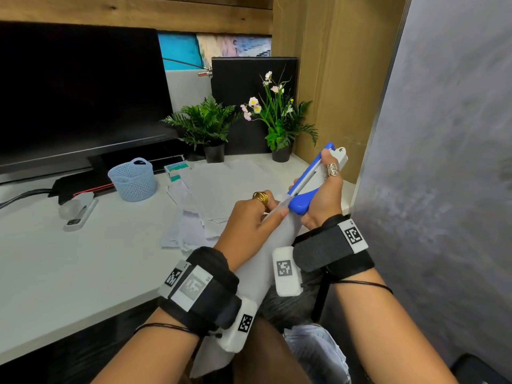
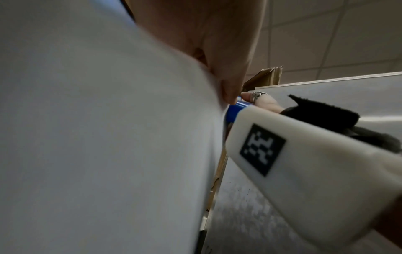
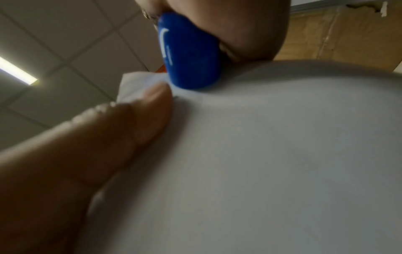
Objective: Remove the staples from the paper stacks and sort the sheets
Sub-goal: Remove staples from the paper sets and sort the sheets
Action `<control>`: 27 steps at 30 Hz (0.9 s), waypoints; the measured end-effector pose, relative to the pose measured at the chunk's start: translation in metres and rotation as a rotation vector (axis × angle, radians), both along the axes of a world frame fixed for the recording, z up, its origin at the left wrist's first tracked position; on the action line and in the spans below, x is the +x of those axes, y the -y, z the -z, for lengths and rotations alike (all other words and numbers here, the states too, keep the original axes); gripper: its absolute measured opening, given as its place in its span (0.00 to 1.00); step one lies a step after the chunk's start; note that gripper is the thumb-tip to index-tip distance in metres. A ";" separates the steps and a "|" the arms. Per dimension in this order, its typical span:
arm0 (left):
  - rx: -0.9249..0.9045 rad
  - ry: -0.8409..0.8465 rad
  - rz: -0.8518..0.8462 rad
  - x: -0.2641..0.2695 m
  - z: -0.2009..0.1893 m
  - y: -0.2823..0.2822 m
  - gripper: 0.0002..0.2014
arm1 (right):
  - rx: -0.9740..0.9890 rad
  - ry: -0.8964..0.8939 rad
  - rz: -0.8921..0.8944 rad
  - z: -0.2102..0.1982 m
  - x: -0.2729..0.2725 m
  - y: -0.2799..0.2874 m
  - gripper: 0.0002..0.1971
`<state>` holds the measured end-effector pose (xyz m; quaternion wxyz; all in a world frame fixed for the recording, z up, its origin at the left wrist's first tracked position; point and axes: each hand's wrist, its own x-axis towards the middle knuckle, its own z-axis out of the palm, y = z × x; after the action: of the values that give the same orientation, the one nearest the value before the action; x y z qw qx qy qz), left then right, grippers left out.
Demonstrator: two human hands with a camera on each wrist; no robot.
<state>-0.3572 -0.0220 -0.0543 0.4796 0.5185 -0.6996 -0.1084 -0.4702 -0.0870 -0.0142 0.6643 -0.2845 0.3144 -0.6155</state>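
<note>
Paper stack (image 1: 273, 246), stapled, is held up off the worktop (image 1: 83, 259) between both wrists, its top corner raised toward the staple tool and the lower end drooping past the left wrist toward the lap. Handles light and floppy: thin sheets, bends under its own weight, likely tears at the corner if yanked, so best gripped close to the stapled corner. Left hand (image 1: 249, 220) does that: fingers curled, thumb pressed flat on the top sheet just beside the corner, pinching the stack; in the right wrist view the thumb (image 3: 150, 110) lies right next to the tool tip. Staple itself too small to make out. Right hand (image 1: 322, 192) is wrapped tight around a blue-and-white stapler-type tool (image 1: 313, 178), thumb along its side, blue nose touching the paper corner; rigid plastic, easy firm grip. Loose sheets (image 1: 221, 187) lie spread on the worktop beyond the hands, near a blue basket (image 1: 133, 180). Judgement: staple pull in progress, this stack not yet sorted.
</note>
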 end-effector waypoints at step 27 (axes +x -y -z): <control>0.146 -0.145 -0.312 0.009 0.043 0.028 0.08 | -0.547 -1.394 -0.023 0.058 -0.026 0.116 0.16</control>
<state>-0.3484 -0.0497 -0.0970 0.5009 0.6451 -0.5643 -0.1204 -0.4960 -0.2034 -0.0719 0.2229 -0.7670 0.4953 -0.3418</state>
